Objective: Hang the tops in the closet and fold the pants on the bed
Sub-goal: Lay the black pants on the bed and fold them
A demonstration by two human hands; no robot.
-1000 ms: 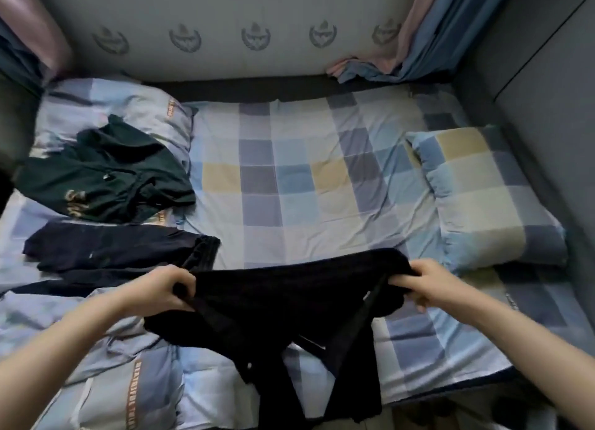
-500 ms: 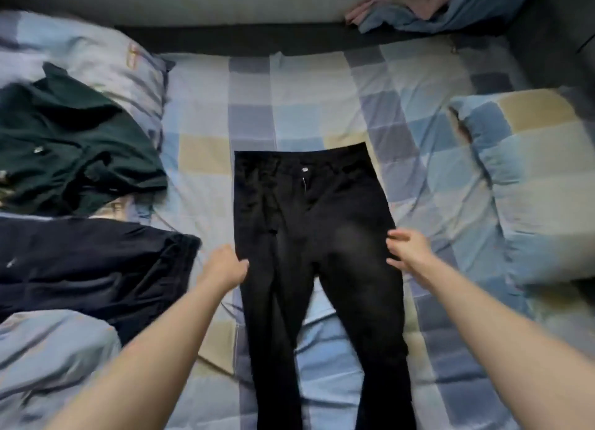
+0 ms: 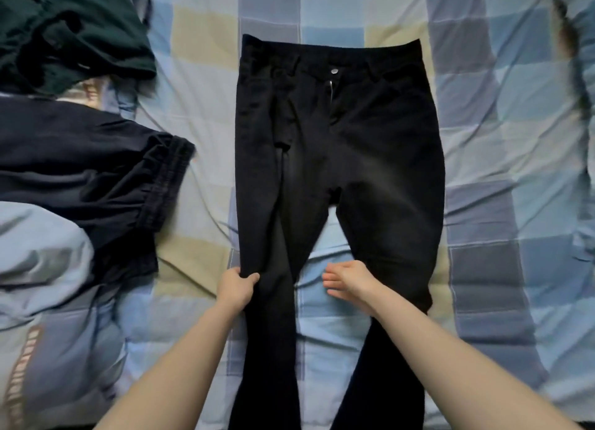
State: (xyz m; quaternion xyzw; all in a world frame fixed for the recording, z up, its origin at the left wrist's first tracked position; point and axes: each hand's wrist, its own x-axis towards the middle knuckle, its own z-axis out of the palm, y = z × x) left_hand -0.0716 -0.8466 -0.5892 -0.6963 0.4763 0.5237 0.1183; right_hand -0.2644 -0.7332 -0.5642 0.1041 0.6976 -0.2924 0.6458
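The bed, covered by a checked sheet (image 3: 206,75) in pale blue, grey and yellow squares, fills the view, and its near edge runs along the bottom of the frame. Bare sheet lies on both sides of the black denim trousers (image 3: 338,146), with the wider strip on the right reaching toward a blurred checked pillow (image 3: 579,107) at the right edge. On the left, a crumpled dark green garment (image 3: 64,33) occupies the upper corner, and a dark navy garment with a gathered elastic hem (image 3: 96,178) lies just below it, near the trousers but apart from them. A bunched pale blue quilt (image 3: 42,268) sits at the lower left. The trousers lie flat and face up in the centre of the bed, waistband away from the person, silver button and zip visible, legs spread apart with sheet showing between them and running off the bottom of the frame. The left hand (image 3: 236,288) grips the outer edge of the left trouser leg, fingers and thumb curled round the fabric. The right hand (image 3: 346,280) rests at the inner edge of the right trouser leg with fingers extended and loosely spread, holding nothing.
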